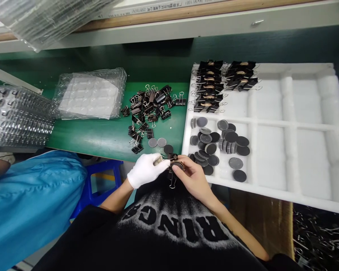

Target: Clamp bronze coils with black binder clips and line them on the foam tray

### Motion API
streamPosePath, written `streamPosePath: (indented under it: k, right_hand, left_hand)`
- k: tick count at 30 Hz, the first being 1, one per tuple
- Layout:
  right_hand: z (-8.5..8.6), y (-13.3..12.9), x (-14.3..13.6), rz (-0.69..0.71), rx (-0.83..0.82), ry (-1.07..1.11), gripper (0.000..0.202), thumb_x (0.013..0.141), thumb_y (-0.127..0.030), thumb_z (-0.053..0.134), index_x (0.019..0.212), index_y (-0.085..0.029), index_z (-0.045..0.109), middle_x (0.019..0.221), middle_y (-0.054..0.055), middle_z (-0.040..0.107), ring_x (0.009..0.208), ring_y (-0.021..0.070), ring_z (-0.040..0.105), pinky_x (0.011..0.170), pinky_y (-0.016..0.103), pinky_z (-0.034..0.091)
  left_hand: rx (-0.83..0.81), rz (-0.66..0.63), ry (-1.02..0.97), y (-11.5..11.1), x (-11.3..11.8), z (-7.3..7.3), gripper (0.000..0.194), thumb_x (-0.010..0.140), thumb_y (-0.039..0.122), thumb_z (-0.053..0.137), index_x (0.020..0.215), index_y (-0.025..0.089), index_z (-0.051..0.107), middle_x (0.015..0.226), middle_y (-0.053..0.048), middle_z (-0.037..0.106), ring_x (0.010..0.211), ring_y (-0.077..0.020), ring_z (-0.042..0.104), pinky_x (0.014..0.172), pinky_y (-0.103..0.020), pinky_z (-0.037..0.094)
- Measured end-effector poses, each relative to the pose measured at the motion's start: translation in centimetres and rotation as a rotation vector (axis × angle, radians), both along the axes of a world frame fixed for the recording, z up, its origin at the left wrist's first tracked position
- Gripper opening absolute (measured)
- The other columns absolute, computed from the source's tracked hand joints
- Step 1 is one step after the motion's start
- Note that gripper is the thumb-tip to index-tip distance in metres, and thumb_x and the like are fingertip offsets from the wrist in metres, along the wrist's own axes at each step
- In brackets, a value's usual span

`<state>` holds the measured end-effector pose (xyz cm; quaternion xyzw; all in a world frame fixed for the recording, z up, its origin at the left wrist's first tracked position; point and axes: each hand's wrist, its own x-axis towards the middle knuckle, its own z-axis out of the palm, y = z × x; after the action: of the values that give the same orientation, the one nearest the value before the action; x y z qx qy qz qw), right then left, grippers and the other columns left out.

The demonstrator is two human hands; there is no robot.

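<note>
My left hand (145,170), in a white glove, is closed on a black binder clip (173,156) at the table's front edge. My bare right hand (196,180) grips a dark round disc (177,164) with a brownish rim, thumb on its face. Another binder clip hangs below the disc, its wire handles (172,183) pointing towards me. My fingers partly hide where clips and disc meet. Just beyond my hands, loose grey and black discs (161,142) lie on the green table, near a heap of black binder clips (148,105).
The white foam tray (272,122) on the right holds rows of clipped discs (209,87) and many loose discs (205,138). Clear plastic trays (90,94) lie at left, beside a tall stack (17,116). A person in blue (31,203) sits left. Low right, a box holds clips (319,237).
</note>
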<state>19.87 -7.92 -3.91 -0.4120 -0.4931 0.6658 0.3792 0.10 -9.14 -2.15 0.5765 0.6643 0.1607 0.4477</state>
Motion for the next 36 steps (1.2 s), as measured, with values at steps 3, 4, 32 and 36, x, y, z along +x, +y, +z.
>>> streamPosePath:
  k: [3, 4, 32, 36]
  right_hand:
    - [0.2, 0.2, 0.2, 0.001, 0.023, 0.000, 0.022, 0.091, -0.044, 0.074, 0.085, -0.023, 0.072, 0.101, 0.007, 0.068, 0.093, 0.0210, 0.065, 0.083, 0.033, 0.057]
    - [0.2, 0.2, 0.2, 0.009, 0.025, -0.003, 0.022, 0.091, -0.044, 0.074, 0.085, -0.023, 0.072, 0.101, 0.008, 0.068, 0.092, 0.0208, 0.065, 0.083, 0.033, 0.057]
    - [-0.1, -0.2, 1.4, 0.057, 0.043, -0.038, 0.018, 0.094, -0.037, 0.072, 0.087, -0.021, 0.069, 0.106, 0.007, 0.064, 0.091, 0.0172, 0.063, 0.078, 0.028, 0.052]
    - [-0.3, -0.3, 1.6, 0.055, 0.027, -0.051, 0.018, 0.093, -0.038, 0.073, 0.089, -0.021, 0.070, 0.109, 0.008, 0.067, 0.092, 0.0176, 0.065, 0.081, 0.029, 0.054]
  left_hand:
    - [0.006, 0.031, -0.012, -0.2, 0.4, -0.2, 0.047, 0.093, 0.055, 0.057, 0.066, 0.020, 0.041, 0.062, 0.006, 0.038, 0.063, -0.0105, 0.032, 0.060, -0.029, 0.027]
    - [0.010, 0.041, -0.017, -0.2, 0.5, -0.2, 0.045, 0.092, 0.055, 0.057, 0.068, 0.020, 0.043, 0.063, 0.006, 0.040, 0.063, -0.0107, 0.033, 0.061, -0.028, 0.027]
    - [0.077, -0.013, 0.130, 0.6, 1.1, 0.8, 0.044, 0.090, 0.050, 0.057, 0.063, 0.020, 0.040, 0.057, 0.006, 0.035, 0.058, -0.0103, 0.031, 0.061, -0.030, 0.024]
    - [0.071, -0.065, 0.118, 0.6, 0.9, 0.6, 0.039, 0.092, 0.048, 0.054, 0.066, 0.021, 0.043, 0.057, 0.006, 0.039, 0.058, -0.0103, 0.034, 0.062, -0.029, 0.026]
